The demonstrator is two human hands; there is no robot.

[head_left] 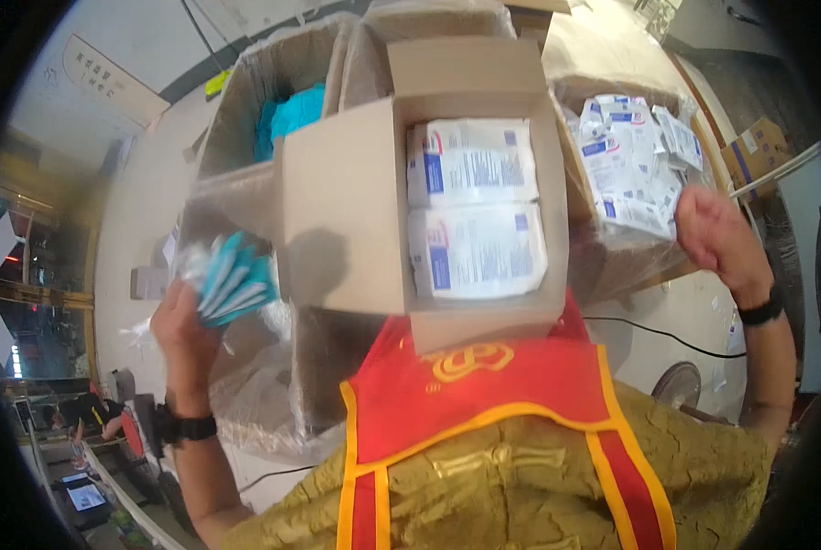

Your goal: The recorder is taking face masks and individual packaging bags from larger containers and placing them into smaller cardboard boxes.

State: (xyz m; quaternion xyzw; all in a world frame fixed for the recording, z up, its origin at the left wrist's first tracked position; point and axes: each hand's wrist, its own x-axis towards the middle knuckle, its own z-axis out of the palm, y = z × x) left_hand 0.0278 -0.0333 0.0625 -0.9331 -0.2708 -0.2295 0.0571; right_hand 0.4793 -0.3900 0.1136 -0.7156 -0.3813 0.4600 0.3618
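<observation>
The fingers of the left hand (183, 323) are curled around a fanned bunch of small teal-and-white sachets (234, 282), pinched at their lower ends so the free ends splay up and to the right; a scrap of clear film sticks out beside them. These sachets look thin, light and floppy, with a slick wrapper, so I judge that a loose grip would let them slide past each other; holding them across the stacked ends, as here, seems the safest place. The right hand (715, 236) is raised with its fingers bent inward at the edge of a plastic-lined carton (583, 92) heaped with loose white-and-blue flat packets (632, 158); whether it pinches a packet or only touches the liner I cannot tell. Those packets appear soft, light and crinkly, easy to take by a corner or flat between thumb and fingers. Between the hands sits an open cardboard box (346, 211) holding two larger white wrapped bundles (473, 206), one above the other, probably heavier and best lifted from underneath. Behind on the left, another lined carton (245, 110) holds teal items (291, 117). Both wrists wear dark bands, and a red and gold vest (484, 403) fills the lower view.
</observation>
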